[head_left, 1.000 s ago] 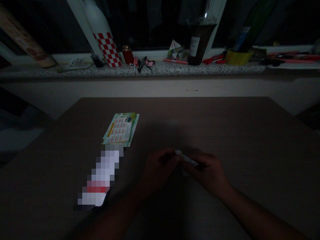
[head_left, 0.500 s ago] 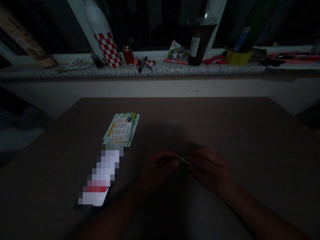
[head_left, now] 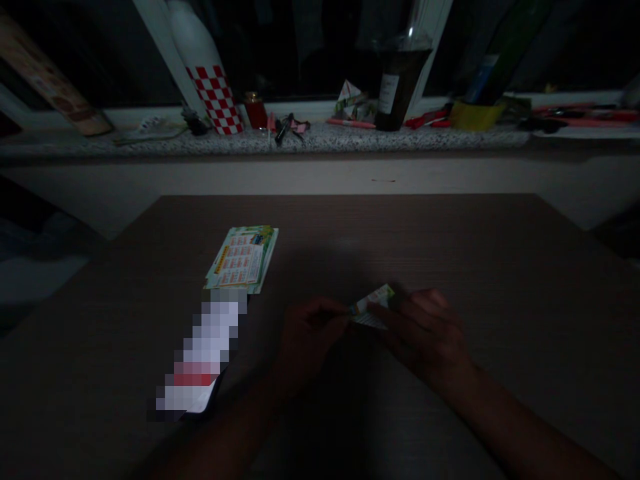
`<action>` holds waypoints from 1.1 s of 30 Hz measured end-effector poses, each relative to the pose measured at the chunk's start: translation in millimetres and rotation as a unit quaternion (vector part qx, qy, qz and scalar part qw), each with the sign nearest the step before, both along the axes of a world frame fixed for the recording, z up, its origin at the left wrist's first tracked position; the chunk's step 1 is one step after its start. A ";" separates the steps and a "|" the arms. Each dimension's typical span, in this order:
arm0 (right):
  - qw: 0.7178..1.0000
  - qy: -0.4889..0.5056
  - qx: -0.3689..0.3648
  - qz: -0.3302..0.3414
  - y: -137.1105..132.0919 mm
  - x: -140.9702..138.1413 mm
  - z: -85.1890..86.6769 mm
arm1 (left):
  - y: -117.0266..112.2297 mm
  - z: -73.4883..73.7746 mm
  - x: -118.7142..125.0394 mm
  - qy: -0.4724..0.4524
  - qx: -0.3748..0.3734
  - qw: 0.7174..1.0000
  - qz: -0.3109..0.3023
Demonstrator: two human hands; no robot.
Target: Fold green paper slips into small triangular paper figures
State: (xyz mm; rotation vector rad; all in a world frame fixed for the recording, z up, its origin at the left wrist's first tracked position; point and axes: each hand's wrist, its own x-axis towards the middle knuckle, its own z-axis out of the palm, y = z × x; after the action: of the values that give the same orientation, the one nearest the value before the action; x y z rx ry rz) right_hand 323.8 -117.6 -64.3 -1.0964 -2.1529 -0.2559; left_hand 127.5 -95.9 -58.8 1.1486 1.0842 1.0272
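Between my hands is a small folded piece of printed paper [head_left: 371, 312], white with a green-yellow corner, held a little above the table. My left hand [head_left: 313, 337] pinches its left tip between thumb and fingers. At its right side, my right hand [head_left: 425, 327] grips the paper, with a finger lying across its face. The light is dim, so the folds and the right thumb are hard to make out. Left of my hands lies a stack of printed cards [head_left: 241, 260] with green edges. Just below it is a lit phone [head_left: 200, 397], its screen mostly pixelated.
A granite sill [head_left: 320, 141] runs behind the brown table [head_left: 450, 227]. On it stand a red-and-white checkered bottle [head_left: 215, 93], a small red jar [head_left: 256, 112], a dark labelled container [head_left: 393, 93], a yellow holder [head_left: 476, 115] and several pens and clips.
The paper has turned so its printed face shows, where before only a thin edge was visible. My left hand has shifted slightly left; my right fingers have moved over the paper.
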 end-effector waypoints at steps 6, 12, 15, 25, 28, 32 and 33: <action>0.992 0.108 -0.049 0.032 1.9 -5.7 -4.7 | 0.7 3.4 1.3 0.043 -0.022 0.999 0.019; 0.941 0.288 -0.178 0.000 -1.3 -15.7 -8.9 | 0.3 -0.7 4.0 -0.015 -0.047 0.999 0.003; 0.916 0.337 -0.217 -0.034 -3.8 -18.0 -9.4 | 1.1 -1.9 4.9 -0.038 -0.065 0.997 -0.018; 0.853 0.449 -0.259 -0.063 -2.7 -20.2 -13.1 | 1.1 0.7 1.0 0.134 -0.044 0.979 -0.148; 0.825 0.479 -0.296 -0.038 -1.8 -19.8 -11.3 | 1.2 3.0 0.2 0.128 -0.038 0.978 -0.161; 0.780 0.488 -0.388 0.051 -1.4 -18.5 -6.9 | 3.0 3.9 -0.5 0.066 -0.084 0.983 -0.152; 0.779 0.475 -0.404 0.073 -1.3 -18.3 -6.5 | 3.5 3.2 -0.6 0.052 -0.098 0.983 -0.149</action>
State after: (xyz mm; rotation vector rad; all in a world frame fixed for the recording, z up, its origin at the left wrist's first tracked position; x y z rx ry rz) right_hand 305.5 -118.8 -70.7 -1.1032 -1.3339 1.1719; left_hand 126.9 -92.4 -55.5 1.1705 1.0323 0.6198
